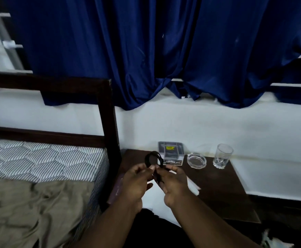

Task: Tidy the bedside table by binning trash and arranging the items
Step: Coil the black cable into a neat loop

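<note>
Both hands hold a coiled black cable [154, 158] above the dark wooden bedside table [223, 187]. My left hand [137, 183] pinches the coil's lower left side. My right hand [174, 185] grips the cable's lower end beside it. A loop of the cable stands up above my fingers. On the table's back edge sit a clear plastic box [171, 153] with a yellow label, a glass ashtray [196, 160] and an empty drinking glass [222, 156]. White paper [193, 187] lies under my hands, partly hidden.
A bed with a striped mattress [44, 158] and an olive blanket [35, 212] lies to the left, behind its dark wooden frame [108, 122]. Blue curtains [146, 51] hang over the white wall behind the table. A purple flat object [116, 190] lies at the table's left edge.
</note>
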Demonstrator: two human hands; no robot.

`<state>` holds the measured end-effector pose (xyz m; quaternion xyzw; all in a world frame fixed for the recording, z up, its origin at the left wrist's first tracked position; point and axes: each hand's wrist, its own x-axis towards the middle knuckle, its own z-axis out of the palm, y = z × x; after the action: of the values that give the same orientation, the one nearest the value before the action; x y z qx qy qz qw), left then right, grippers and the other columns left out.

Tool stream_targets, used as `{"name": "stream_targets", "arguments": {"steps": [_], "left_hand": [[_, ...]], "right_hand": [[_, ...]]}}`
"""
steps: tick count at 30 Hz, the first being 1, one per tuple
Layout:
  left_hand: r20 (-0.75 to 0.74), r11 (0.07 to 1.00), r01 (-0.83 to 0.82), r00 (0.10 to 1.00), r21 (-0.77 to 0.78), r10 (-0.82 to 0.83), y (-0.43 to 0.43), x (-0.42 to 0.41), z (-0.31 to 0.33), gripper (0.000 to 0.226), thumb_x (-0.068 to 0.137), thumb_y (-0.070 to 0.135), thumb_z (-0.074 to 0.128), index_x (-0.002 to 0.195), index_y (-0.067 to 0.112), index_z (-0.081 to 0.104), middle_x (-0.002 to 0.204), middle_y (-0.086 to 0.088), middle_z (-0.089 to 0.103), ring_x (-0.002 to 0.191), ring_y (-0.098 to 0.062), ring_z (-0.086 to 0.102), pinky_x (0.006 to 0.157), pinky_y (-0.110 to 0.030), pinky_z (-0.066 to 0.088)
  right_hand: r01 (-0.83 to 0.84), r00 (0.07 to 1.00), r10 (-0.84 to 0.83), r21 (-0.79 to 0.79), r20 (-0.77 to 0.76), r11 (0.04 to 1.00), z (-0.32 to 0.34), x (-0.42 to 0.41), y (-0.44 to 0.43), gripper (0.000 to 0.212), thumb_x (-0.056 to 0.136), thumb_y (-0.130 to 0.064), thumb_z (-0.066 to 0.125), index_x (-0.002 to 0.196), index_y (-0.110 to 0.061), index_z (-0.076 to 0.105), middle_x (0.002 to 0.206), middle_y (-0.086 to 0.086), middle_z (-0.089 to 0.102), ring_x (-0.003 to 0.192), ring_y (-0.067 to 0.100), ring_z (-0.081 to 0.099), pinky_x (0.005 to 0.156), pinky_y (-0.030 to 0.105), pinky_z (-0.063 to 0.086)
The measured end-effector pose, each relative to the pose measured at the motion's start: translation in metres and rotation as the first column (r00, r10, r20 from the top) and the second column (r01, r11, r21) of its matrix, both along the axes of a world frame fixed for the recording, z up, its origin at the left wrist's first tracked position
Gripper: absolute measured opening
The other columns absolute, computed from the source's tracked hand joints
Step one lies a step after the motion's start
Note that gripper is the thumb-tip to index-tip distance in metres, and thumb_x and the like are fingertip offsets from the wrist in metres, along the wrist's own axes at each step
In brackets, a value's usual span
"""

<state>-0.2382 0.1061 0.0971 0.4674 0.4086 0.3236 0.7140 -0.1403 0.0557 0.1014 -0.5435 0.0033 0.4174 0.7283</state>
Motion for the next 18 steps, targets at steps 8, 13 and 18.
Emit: {"name": "stream_targets", "arguments": {"steps": [8, 13, 18], "left_hand": [[-0.115, 0.996, -0.088, 0.99, -0.027, 0.085, 0.062, 0.016, -0.039, 0.016, 0.101, 0.014, 0.064, 0.108, 0.003, 0.072, 0.104, -0.01, 0.079, 0.094, -0.02, 0.074, 0.07, -0.03, 0.053], [-0.158, 0.993, -0.104, 0.983, -0.064, 0.093, 0.11, 0.029, -0.063, 0.014, 0.101, 0.01, 0.063, 0.101, 0.004, 0.075, 0.094, -0.014, 0.08, 0.089, -0.026, 0.077, 0.079, -0.037, 0.064], [-0.232, 0.993, -0.046, 0.973, -0.105, 0.02, 0.163, 0.035, -0.087, 0.026, 0.096, -0.005, 0.059, 0.079, 0.005, 0.075, 0.077, -0.017, 0.076, 0.068, -0.027, 0.075, 0.064, -0.034, 0.064]], "right_hand": [[-0.047, 0.999, 0.047, -0.017, -0.005, 0.999, -0.048, 0.005, 0.071, 0.041, 0.078, -0.01, 0.086, 0.11, 0.001, 0.065, 0.1, 0.025, 0.076, 0.079, 0.028, 0.076, 0.07, 0.033, 0.062], [-0.113, 0.993, 0.115, -0.053, 0.027, 0.992, -0.079, 0.015, 0.114, 0.025, 0.082, -0.014, 0.084, 0.096, 0.004, 0.073, 0.095, 0.023, 0.077, 0.084, 0.03, 0.076, 0.072, 0.033, 0.063], [-0.155, 0.972, 0.182, -0.178, 0.15, 0.972, -0.106, 0.027, 0.156, 0.026, 0.079, -0.013, 0.087, 0.096, -0.001, 0.07, 0.096, 0.022, 0.076, 0.086, 0.033, 0.075, 0.078, 0.043, 0.064]]}}
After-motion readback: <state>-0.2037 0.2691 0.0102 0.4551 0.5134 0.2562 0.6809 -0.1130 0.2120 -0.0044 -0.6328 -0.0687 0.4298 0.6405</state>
